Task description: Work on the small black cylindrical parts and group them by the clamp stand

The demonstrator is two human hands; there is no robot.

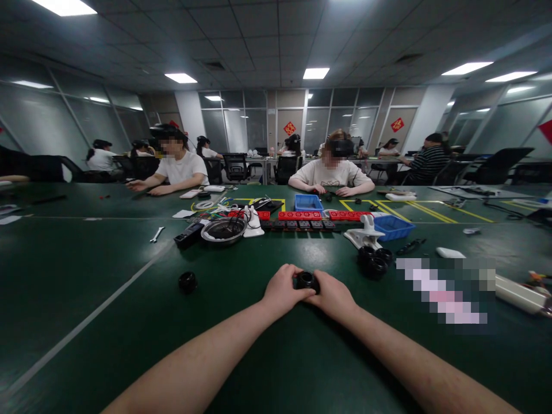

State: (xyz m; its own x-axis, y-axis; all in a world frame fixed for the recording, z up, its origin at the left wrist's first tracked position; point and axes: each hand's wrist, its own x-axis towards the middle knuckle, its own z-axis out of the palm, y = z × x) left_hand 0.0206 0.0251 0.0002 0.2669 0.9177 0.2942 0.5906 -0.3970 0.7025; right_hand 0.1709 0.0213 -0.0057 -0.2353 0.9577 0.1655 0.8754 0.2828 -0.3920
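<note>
Both forearms reach out over the green table (107, 276) to the near middle, where the left hand (282, 290) and right hand (332, 296) pinch a small black ring (306, 280) between curled fingertips; a firm, level, even-sided grip would serve best.

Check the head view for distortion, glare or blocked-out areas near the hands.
Head view: wide-angle bending curves the ceiling and table edges; ceiling panels glare white; both hands, left hand and right hand, grip a sharp black ring part; a pixelated patch masks the table at right.
</note>
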